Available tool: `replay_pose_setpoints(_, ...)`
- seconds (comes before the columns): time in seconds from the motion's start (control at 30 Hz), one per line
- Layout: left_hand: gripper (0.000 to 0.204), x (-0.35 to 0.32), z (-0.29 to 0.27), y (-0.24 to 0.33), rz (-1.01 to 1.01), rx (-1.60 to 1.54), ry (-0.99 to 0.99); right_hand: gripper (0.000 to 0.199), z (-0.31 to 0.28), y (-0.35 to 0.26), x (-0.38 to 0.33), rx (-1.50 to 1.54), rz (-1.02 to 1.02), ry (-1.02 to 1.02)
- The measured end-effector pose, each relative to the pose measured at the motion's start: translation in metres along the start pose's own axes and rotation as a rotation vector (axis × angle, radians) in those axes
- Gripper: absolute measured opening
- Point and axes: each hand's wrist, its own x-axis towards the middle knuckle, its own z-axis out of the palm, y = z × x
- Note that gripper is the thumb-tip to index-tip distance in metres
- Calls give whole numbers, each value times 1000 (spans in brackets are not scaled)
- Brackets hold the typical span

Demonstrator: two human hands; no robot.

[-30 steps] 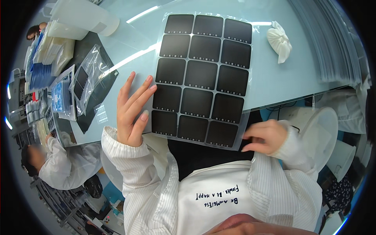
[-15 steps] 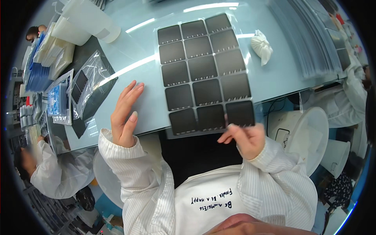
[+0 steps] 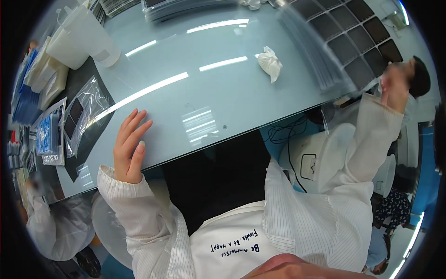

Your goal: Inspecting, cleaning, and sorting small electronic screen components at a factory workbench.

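Observation:
My left hand lies flat, fingers apart, on the front edge of the pale blue glass table, holding nothing. My right hand is stretched far to the right and raised, gripping the lower corner of a clear tray of dark square tiles. The tray is blurred and hangs over the table's right end. Both of my arms are in white striped sleeves.
A crumpled white cloth lies mid-table. A white plastic jug, clear bags with dark squares and blue packets sit at the left. Stacked trays line the far edge. A co-worker sits at the lower left, another person at the right.
My right hand has swung the tray of dark tiles from the middle of the table up and away to the far right. My left hand has stayed flat at the table edge.

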Motion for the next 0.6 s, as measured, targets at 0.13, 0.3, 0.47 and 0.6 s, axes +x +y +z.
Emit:
replay_pose_setpoints(0.13, 45, -1, 3, -4, 0, 12, 16, 11, -49, 32, 62, 36, 119, 110)
replay_pose_setpoints(0.3, 43, -4, 3, -6, -1, 20, 35, 18, -83, 82, 92, 184, 416, 99)
replay_pose_setpoints(0.47, 41, -5, 4, -6, -16, 18, 49, 23, -78, 80, 84, 13, 337, 234)
replay_pose_setpoints(0.6, 40, -3, 4, -6, -6, 47, 56, 31, -25, 47, 62, -424, -49, 597)
